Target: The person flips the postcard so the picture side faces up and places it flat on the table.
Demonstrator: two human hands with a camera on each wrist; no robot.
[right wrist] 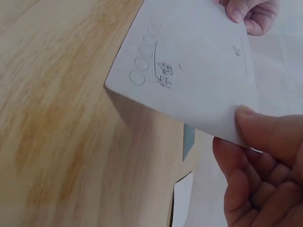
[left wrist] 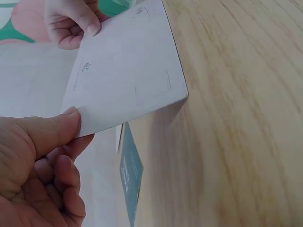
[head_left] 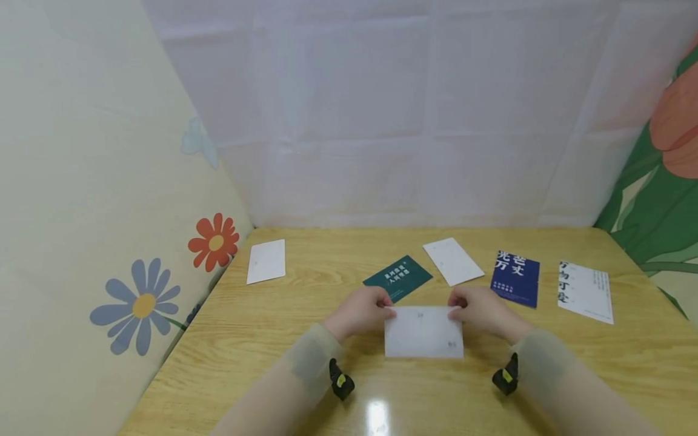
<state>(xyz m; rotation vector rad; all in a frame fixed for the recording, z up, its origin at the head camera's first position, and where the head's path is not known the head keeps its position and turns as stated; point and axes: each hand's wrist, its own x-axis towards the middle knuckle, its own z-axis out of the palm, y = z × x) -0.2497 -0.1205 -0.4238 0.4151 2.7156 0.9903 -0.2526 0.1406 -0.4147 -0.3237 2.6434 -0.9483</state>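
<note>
Both hands hold one white postcard by its two far corners, above the front middle of the table. My left hand pinches the left corner between thumb and forefinger, the other fingers curled, as the left wrist view shows. At the right corner my right hand pinches the same way. The side facing me bears small print, a row of circles and handwriting, seen in the right wrist view. Its near edge slopes down close over the wood. Just beyond the hands lies a dark green card with white lettering.
On the wooden table lie a white card at far left, another white card behind my right hand, a dark blue card to its right, and a white card with black characters farthest right. A pale cloth hangs behind.
</note>
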